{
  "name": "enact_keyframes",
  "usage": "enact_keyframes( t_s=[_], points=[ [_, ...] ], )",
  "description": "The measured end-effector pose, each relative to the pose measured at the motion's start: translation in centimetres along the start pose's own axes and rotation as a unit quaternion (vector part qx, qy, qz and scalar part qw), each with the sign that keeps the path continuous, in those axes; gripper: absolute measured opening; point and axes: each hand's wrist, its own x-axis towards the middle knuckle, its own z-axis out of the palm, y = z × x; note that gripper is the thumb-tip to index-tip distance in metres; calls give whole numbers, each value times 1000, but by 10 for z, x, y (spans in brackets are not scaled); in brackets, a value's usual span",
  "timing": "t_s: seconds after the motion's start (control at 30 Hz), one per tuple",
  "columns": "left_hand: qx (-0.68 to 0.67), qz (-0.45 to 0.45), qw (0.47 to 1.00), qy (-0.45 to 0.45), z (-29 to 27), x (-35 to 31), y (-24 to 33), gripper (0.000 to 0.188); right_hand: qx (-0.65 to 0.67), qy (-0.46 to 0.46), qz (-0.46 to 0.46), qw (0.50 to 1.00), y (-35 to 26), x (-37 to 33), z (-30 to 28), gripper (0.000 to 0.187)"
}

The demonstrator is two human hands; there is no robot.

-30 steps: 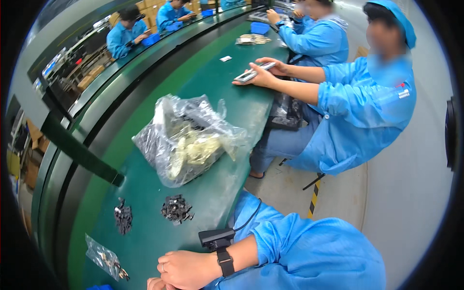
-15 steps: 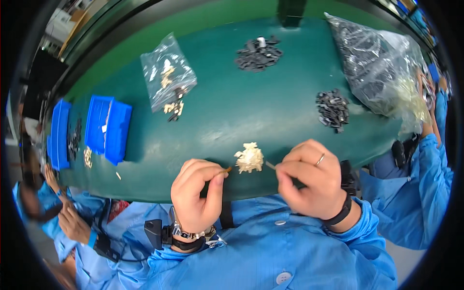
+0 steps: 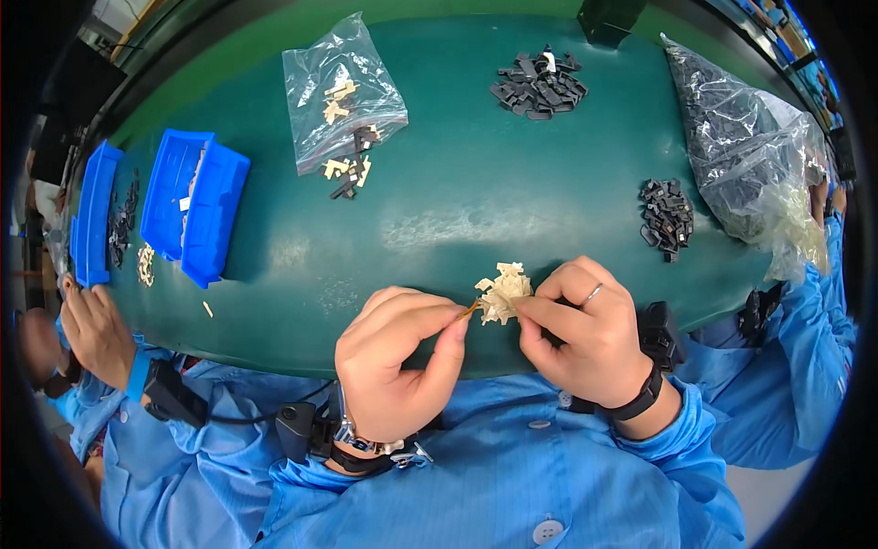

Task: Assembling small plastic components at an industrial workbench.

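Observation:
A small heap of cream plastic pieces lies on the green table close in front of me. At its left edge, my left hand pinches a thin amber strip between thumb and forefinger, its tip reaching the heap. From the right, my right hand, wearing a ring, has its fingers closed together, fingertips against the heap. Whatever those fingertips hold cannot be made out against the cream pieces.
Black parts lie in one pile at the back and another at right, beside a large clear bag. A smaller bag spills cream and black pieces. Blue bins stand left. A co-worker's hand rests at the left edge.
My left hand has moved right, bringing the amber strip up to the heap. My right hand's fingertips now meet the heap; the pale thin piece seen there earlier no longer shows. The view has shifted.

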Motion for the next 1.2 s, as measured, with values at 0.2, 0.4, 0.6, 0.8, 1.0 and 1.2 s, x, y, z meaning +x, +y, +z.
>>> enact_keyframes(
  t_s=[0.2, 0.4, 0.6, 0.8, 1.0, 1.2],
  points=[
    [-15, -2, 1000, -21, 4, -1, 2, 10, 5, 8, 0, 1000, -3, 2, -5, 21],
    [-2, -13, 1000, -19, 8, -4, 6, 5, 7, 11, -9, 1000, 1, -1, -5, 21],
    [10, -58, 997, -45, 9, -8, 13, 3, 49, 30, 1, 998, -7, -3, -11, 19],
    [86, 12, 986, -140, 8, 0, 18, 6, 150, 13, 19, 988, -9, -4, -18, 22],
    [123, 52, 977, -168, 12, 7, 24, 10, 157, -16, 15, 987, -3, -9, -20, 15],
    [149, 76, 976, -140, 16, 12, 24, 14, 184, 1, 18, 983, -1, -5, -20, 15]
  ],
)
